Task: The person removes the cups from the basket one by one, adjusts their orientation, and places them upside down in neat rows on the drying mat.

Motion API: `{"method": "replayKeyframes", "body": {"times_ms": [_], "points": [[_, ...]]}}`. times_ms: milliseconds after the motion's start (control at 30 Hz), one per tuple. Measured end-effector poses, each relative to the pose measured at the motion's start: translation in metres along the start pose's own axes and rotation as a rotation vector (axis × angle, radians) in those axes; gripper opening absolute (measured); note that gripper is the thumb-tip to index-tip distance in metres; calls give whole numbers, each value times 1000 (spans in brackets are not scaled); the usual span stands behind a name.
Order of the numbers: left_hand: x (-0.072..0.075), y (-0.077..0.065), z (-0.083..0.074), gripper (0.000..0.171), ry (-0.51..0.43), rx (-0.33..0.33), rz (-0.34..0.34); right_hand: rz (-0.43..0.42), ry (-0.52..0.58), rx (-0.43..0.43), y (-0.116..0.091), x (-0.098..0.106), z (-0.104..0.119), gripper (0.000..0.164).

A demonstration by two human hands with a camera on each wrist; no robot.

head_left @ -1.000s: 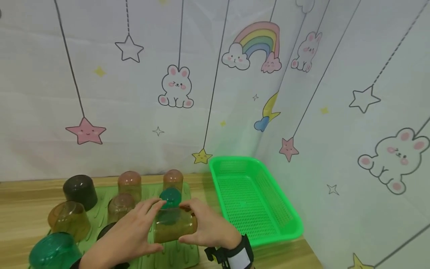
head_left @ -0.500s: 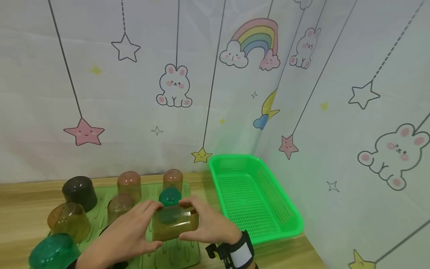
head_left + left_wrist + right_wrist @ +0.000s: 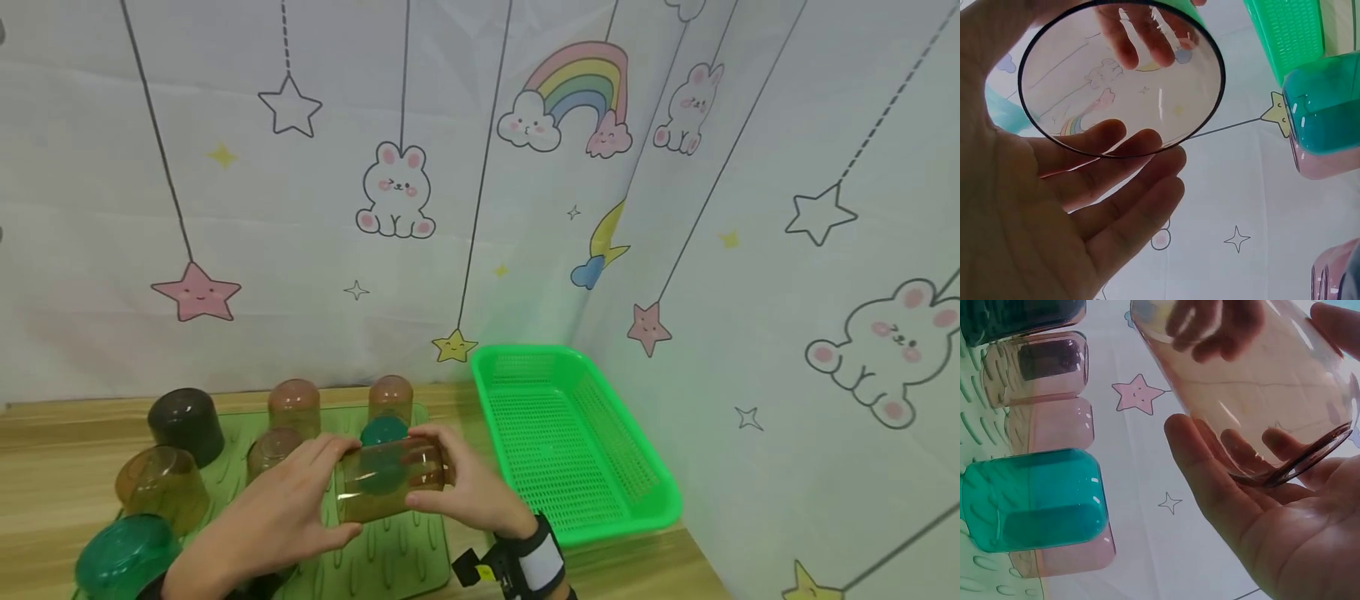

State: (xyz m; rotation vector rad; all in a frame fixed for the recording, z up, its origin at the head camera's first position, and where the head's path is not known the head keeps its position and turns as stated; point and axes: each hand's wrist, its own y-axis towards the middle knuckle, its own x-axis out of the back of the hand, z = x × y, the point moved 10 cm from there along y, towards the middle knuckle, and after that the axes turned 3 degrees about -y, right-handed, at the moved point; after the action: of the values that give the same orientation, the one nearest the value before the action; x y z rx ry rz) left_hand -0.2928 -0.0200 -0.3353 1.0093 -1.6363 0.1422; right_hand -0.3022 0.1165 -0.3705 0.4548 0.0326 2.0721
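A see-through amber cup [image 3: 386, 492] lies on its side in the air above the green ridged mat [image 3: 393, 554], held between both hands. My left hand [image 3: 273, 508] holds the open rim end at left, thumb below and fingers above in the head view. The cup's round mouth [image 3: 1166, 103] faces the left palm in the left wrist view. My right hand [image 3: 480, 487] grips the base end, fingers and thumb around it. In the right wrist view that hand [image 3: 1272, 519] cups the thick base. A teal cup [image 3: 384, 429] stands just behind, partly seen through the amber glass.
Upside-down cups share the mat: dark grey [image 3: 186, 425], amber [image 3: 162, 490], teal [image 3: 126, 554] and several pinkish ones, one at the back [image 3: 390, 398]. A green plastic basket [image 3: 573, 450] stands at right, near the wall [image 3: 750, 333]. The left forearm hides part of the mat.
Both hands have raised the amber cup slightly, and its base end now tilts up to the right. The standing cups and basket have kept their places.
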Motion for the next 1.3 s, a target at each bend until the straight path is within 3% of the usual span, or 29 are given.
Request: {"method": "replayKeyframes", "body": {"times_ms": [367,500,667,933,1100,1300], "points": [[1,0,-2,83,12,-20,-5,-61,-60,12,-1,3,6,60],[3,-3,1,88,22,3,10,-104,-178,7,-4,8,9,60],[15,-10,11,69,32,60,-22,-119,-401,-8,-7,10,13,63],[25,-18,28,50,62,129,-18,-9,-729,-118,-12,1,5,66],[22,-20,36,47,62,164,21,66,-838,-164,-10,-11,-6,71],[18,-20,40,49,46,191,66,76,-927,-181,0,-15,-17,70]]}}
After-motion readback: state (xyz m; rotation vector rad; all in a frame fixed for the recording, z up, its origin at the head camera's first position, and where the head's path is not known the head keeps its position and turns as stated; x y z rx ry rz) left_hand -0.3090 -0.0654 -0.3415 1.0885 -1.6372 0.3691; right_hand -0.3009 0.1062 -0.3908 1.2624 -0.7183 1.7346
